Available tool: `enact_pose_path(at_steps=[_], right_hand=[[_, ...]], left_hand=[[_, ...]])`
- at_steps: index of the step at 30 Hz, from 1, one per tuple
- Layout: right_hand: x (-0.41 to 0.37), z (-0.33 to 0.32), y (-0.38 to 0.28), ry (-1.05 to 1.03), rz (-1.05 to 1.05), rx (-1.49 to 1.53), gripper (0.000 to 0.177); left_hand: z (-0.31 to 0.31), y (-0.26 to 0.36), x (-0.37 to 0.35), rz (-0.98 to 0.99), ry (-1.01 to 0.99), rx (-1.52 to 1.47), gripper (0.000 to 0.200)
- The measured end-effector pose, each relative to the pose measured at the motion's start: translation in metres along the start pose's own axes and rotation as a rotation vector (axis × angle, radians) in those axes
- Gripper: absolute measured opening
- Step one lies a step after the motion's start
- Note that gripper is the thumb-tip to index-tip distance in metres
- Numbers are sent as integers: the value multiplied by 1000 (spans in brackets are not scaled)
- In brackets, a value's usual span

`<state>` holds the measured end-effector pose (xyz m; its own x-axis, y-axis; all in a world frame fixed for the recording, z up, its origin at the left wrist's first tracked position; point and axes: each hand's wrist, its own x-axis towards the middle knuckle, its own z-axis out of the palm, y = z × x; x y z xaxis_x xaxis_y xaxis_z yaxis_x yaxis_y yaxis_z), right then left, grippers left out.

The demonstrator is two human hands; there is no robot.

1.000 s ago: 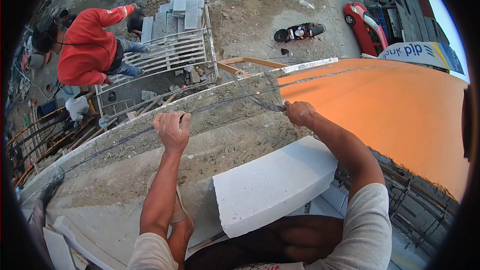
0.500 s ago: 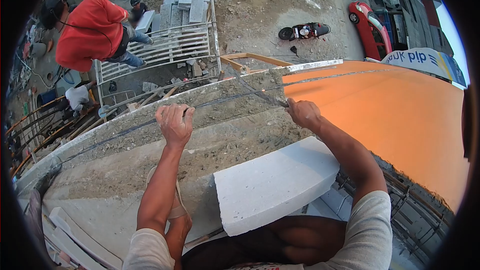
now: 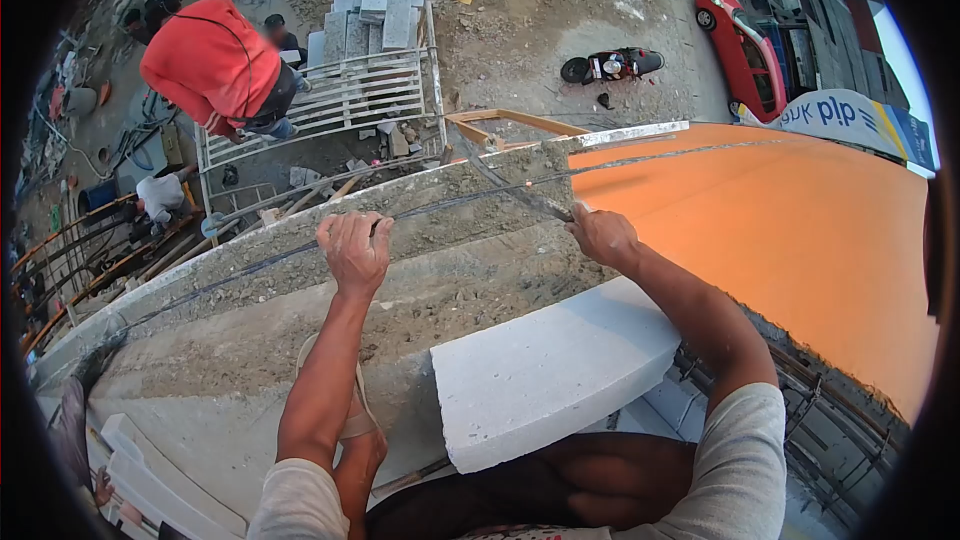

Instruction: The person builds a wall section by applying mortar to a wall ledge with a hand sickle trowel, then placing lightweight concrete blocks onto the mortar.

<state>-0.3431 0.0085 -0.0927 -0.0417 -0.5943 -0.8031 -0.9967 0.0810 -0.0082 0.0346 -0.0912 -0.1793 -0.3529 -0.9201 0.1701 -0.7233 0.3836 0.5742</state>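
My left hand [image 3: 355, 252] is closed around a dark cable [image 3: 450, 202] that runs lengthwise along the rough concrete ledge [image 3: 440, 290]. My right hand [image 3: 603, 238] grips the near end of a dark strip [image 3: 505, 180], which slants up across the cable towards the ledge's outer edge. Both forearms reach forward over the ledge. A pale, light-grey block [image 3: 550, 365] lies in front of me, below my right forearm and over my lap. One sandalled foot [image 3: 362, 430] shows beside my left forearm.
Beyond the ledge, far below, a person in red [image 3: 215, 65] bends over a slatted metal platform [image 3: 350, 90] with stacked blocks [image 3: 375, 20]. An orange panel [image 3: 760, 230] adjoins the ledge at right. Steel bars [image 3: 810, 400] run below it. White lengths [image 3: 170, 480] lie at lower left.
My hands keep their holds, almost unmoved. Below, the person in red has bent down and shifted slightly right. A hand now shows at the lower left edge.
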Motion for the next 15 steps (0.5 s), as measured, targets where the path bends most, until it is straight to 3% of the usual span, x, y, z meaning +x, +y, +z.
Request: enact_pose_path(at_steps=[1,3,5,8,12,15], right_hand=[[-1,5,0,82,-48,57,26],[7,28,14,56,-47,30,25],[21,71,42,-200,31,-313,23],[23,53,59,-151,133,-181,24],[13,-9,42,-70,112,-128,26],[13,-18,18,86,7,-17,29]], left_hand=[[-1,1,3,4,-3,-3,17],[-2,1,4,12,-4,6,17],[-2,1,2,21,-17,10,17],[4,-3,2,10,29,-2,18],[5,-1,2,-2,0,4,18],[3,-2,3,12,-27,1,17]])
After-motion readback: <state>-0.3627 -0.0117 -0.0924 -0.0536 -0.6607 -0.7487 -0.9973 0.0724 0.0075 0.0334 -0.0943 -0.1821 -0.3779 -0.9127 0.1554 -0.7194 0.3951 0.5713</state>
